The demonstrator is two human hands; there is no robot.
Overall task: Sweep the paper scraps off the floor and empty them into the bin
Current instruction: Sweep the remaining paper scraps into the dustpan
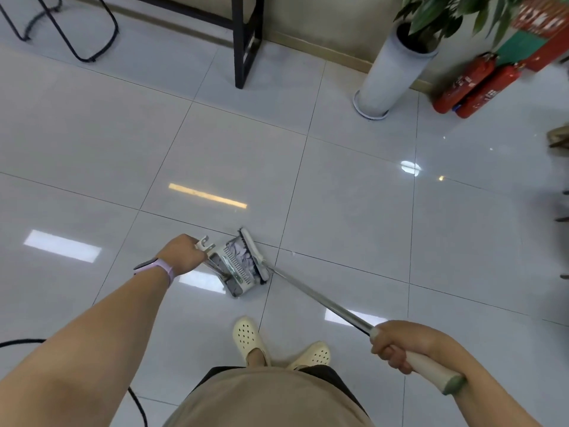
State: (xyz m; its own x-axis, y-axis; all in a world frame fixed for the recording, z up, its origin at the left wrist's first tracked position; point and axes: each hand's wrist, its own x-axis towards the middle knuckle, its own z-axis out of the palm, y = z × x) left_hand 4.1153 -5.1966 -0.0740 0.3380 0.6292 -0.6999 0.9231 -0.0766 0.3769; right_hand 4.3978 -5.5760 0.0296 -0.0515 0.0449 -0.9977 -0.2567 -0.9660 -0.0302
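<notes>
A white dustpan (238, 269) stands on the grey tiled floor just ahead of my feet, with crumpled paper scraps (238, 252) lying inside it. My left hand (184, 252) grips the top of the dustpan's upright handle (204, 243). The broom head (254, 257) lies across the pan's mouth, touching the scraps. Its metal shaft (317, 298) runs back to the right, where my right hand (400, 345) grips the white handle (431, 369). One tiny white fleck (293, 252) lies on the tile right of the broom. No bin is in view.
A tall white planter (389, 75) stands at the back right, beside two red fire extinguishers (474, 87). Black table legs (244, 41) and a chair frame (77, 32) stand at the back. A black cable (135, 399) runs along the floor at the lower left.
</notes>
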